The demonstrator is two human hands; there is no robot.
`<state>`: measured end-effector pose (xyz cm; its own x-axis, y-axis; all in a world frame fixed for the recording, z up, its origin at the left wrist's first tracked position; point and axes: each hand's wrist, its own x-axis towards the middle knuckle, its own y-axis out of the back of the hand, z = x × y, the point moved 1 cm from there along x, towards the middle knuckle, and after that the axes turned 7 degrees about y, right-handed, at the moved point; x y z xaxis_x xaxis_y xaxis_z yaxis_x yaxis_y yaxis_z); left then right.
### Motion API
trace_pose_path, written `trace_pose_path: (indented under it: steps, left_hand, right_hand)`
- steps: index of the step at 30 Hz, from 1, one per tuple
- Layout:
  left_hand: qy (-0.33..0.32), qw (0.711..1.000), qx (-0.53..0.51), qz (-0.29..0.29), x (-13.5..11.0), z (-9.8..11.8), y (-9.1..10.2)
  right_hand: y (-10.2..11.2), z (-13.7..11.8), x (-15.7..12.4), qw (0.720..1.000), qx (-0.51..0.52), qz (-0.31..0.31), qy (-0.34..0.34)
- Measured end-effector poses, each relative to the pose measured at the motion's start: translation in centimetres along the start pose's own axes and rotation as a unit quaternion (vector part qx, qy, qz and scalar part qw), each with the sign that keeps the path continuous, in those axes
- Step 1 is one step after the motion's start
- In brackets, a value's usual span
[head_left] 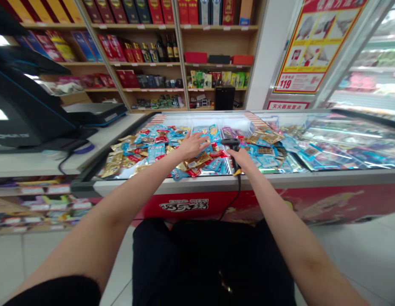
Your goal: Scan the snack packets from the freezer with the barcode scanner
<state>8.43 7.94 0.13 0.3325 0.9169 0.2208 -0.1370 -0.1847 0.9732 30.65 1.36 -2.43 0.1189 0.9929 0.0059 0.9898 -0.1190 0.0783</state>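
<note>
1. Snack packets [197, 162], foil and blue, lie heaped in an open chest freezer [248, 180], under the left hand and on both sides of the right.
2. Left hand [193, 145] is open, palm down, fingers spread on the heap.
3. Right hand [238, 158] is clenched round a black barcode scanner [232, 146], held over the packets; its cord [238, 195] drops across the freezer's front edge.
4. Sliding glass panel [347, 146] lies right of the right hand; checkout counter [35, 163] lies left of the left hand; bottle shelves [146, 63] stand beyond both hands.
</note>
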Motion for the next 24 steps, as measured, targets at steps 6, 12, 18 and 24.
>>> trace_pose_path:
  steps: [6,12,18,24]
  left_hand:
    - [0.115,0.992,-0.012,0.039,-2.0,-2.1,1.3]
    - [0.228,0.973,-0.030,-0.007,-4.1,-5.1,1.8]
    - [0.231,0.972,-0.033,-0.002,-3.7,-3.5,1.9]
    - [0.222,0.974,0.033,-0.020,-2.0,-0.2,1.0]
  right_hand:
    - [-0.4,-0.3,-0.9,1.000,-0.007,0.001,-0.007]
    - [-1.7,-0.8,-2.3,1.000,-0.006,-0.014,-0.010]
    - [-3.3,-1.0,-2.7,0.999,-0.030,-0.028,-0.007]
    - [-3.8,-1.0,-2.3,0.998,-0.054,-0.027,0.004]
